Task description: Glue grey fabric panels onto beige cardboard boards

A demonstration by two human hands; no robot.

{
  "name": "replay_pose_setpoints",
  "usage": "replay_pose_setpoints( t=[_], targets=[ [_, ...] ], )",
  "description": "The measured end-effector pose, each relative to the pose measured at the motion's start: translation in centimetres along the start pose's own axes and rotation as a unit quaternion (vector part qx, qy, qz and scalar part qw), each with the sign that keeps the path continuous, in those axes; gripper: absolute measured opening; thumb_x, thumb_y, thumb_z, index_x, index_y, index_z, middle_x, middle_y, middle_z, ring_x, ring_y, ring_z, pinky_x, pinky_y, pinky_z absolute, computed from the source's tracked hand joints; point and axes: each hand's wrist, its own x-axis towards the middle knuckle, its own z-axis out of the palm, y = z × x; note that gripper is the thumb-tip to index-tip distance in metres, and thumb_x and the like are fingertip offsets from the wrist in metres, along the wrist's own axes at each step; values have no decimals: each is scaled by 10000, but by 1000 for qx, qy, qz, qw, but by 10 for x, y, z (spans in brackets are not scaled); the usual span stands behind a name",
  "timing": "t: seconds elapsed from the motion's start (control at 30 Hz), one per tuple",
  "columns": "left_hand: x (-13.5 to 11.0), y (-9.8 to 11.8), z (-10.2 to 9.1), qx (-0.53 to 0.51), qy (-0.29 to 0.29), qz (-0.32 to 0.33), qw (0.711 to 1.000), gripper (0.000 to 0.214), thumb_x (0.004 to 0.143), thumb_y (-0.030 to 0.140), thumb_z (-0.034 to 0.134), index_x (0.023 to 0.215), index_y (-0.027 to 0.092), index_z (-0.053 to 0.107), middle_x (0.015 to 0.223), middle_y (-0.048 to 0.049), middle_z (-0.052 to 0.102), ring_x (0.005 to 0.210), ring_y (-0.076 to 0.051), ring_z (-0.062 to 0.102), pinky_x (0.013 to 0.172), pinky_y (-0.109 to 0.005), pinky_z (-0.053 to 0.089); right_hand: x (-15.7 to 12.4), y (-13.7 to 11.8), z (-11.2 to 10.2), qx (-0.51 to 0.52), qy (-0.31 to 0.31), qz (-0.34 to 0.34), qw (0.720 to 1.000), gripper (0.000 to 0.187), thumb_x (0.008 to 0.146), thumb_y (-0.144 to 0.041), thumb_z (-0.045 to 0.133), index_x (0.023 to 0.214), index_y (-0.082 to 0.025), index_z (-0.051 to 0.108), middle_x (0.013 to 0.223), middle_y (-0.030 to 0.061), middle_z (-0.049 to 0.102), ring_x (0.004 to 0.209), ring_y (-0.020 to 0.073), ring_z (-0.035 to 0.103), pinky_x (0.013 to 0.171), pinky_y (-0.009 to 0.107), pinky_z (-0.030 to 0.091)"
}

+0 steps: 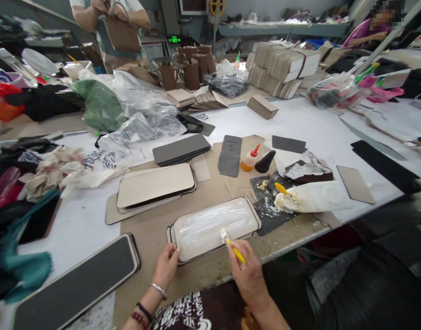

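Observation:
My right hand (246,270) is closed around the yellow handle of a glue brush (235,250), its bristles thick with white paste. The bristles rest on the lower right part of a beige rounded panel (213,228), which is streaked with wet white glue. This panel tops a small stack near the table's front edge. At the stack's lower left corner, my left hand (167,263) pinches the panel's edge between thumb and fingers. Left of it lie more beige panels (155,184) in a stack and a long dark panel (80,279) with a pale border.
Right of the work, a white bottle (320,197) lies with a second yellow brush (281,188) on it. Behind stand an orange glue bottle (250,158) and a black cone (265,161). Plastic bags (141,130) cover the back left. A person holds a brown bag (123,32) beyond.

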Motion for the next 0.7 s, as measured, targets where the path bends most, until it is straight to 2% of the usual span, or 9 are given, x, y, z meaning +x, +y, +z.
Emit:
replay_pose_setpoints(
  t=[0.17,0.47,0.6,0.7],
  targets=[
    [1,1,-1,-18,-21,-15,1000,371,549,557,521,574,213,383,472,81,375,457,-101,395,442,-228,336,-3,-36,36,144,-107,28,983,152,847,-168,404,882,-203,548,818,43,573,790,130,560,727,244,477],
    [4,5,-10,-27,-29,-35,999,326,550,504,511,523,213,367,433,84,360,410,-87,368,409,-215,290,16,-37,59,241,-139,117,953,137,832,-270,457,824,-194,571,770,28,584,730,129,567,655,227,481],
    [7,4,-13,-30,-27,-42,998,309,545,489,506,516,215,366,436,82,358,416,-89,365,420,-223,297,19,-42,65,225,-160,81,958,135,835,-252,448,826,-200,573,774,23,588,742,127,566,675,228,475],
    [7,2,-13,-33,-26,-43,998,312,551,490,506,517,217,357,441,82,348,425,-93,362,430,-229,304,25,-40,60,182,-129,28,974,124,833,-212,441,831,-201,564,785,29,592,769,133,563,703,243,473]
  ],
)
